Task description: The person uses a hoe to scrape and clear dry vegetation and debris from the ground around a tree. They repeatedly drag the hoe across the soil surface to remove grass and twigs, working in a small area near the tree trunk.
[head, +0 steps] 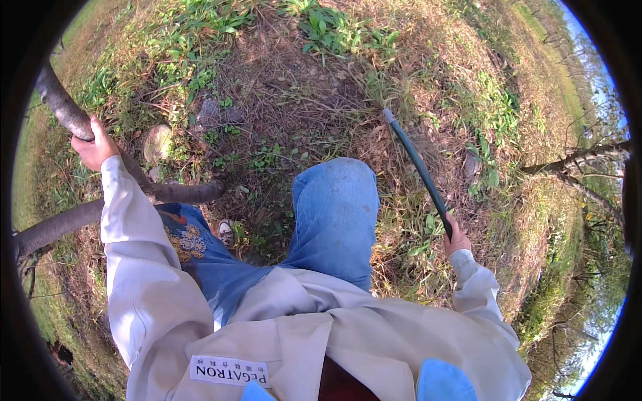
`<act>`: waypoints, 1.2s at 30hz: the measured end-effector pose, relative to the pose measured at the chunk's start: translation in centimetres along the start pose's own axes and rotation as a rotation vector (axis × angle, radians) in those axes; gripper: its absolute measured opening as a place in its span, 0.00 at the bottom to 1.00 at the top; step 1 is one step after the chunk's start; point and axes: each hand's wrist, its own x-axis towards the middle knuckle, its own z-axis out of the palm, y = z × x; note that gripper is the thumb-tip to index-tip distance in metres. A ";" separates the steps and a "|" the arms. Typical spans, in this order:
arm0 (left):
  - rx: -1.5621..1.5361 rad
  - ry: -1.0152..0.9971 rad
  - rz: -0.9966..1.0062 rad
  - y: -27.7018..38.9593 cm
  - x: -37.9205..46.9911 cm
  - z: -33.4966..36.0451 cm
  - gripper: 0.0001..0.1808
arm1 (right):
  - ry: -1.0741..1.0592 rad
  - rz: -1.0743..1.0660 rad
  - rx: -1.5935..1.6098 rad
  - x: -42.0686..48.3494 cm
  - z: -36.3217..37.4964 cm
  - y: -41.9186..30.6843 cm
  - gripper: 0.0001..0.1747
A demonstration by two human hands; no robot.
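Note:
At the left, my left hand [95,145] is closed around a bare tree branch [62,103], its thumb on top. On the right, my right hand [456,235] grips the lower end of a long dark green pole [419,163]. The pole slants away up and to the left, and its pale grey end [388,115] lies at or just over the dry grass; whether it touches cannot be told. My knee in blue jeans [336,200] is raised between the two hands.
Thick curved tree limbs [60,220] run beside my left leg. A pale rock [158,142] and a grey stone [213,113] lie in the weeds ahead. Bare branches [577,160] reach in from the right. Dry grass and green weeds cover the uneven ground.

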 end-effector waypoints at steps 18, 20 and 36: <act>0.011 -0.041 0.071 -1.5 0.9 0.3 0.30 | -0.027 0.565 0.160 -26.9 2.9 3.8 0.36; 0.010 -0.012 0.094 -2.7 1.6 0.2 0.29 | -0.042 0.687 0.238 -24.2 1.5 -0.7 0.33; 0.161 0.016 0.065 -3.3 0.8 0.8 0.37 | 0.165 0.001 -0.009 1.4 -5.7 -5.9 0.32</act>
